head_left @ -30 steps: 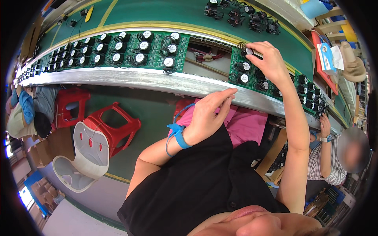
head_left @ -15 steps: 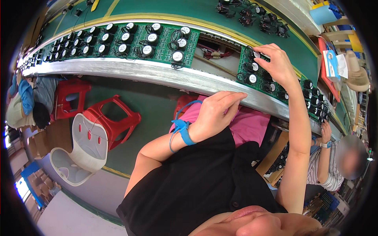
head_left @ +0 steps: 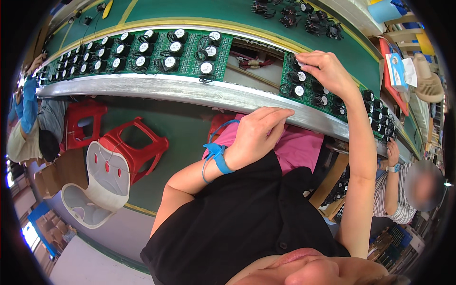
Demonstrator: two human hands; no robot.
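My right hand (head_left: 327,72) reaches over the far side of a green circuit board (head_left: 308,100). Its thumb and fingertips close around a round black component with a white top (head_left: 299,63), which they partly cover. More such round components (head_left: 298,90) with thin black wires sit on the same board. Lower and to the left, my left hand (head_left: 261,130) hovers by the near metal rail (head_left: 199,95), holding nothing. Its fingers stretch to the right with the thumb a little apart. A blue wrist strap (head_left: 219,159) with a coiled cord is on the left wrist.
More populated boards (head_left: 190,66) line the track on the left, past a gap (head_left: 251,69). Bundles of black wired parts (head_left: 323,26) lie on the green bench behind. Red stools (head_left: 135,147) and a grey seat (head_left: 107,178) stand left. Co-workers (head_left: 394,190) are at both sides.
The thumb and fingertips of my right hand have drawn closer around the component. My left hand has hardly moved. The view has shifted slightly, and at far left a co-worker's arm now reaches the track.
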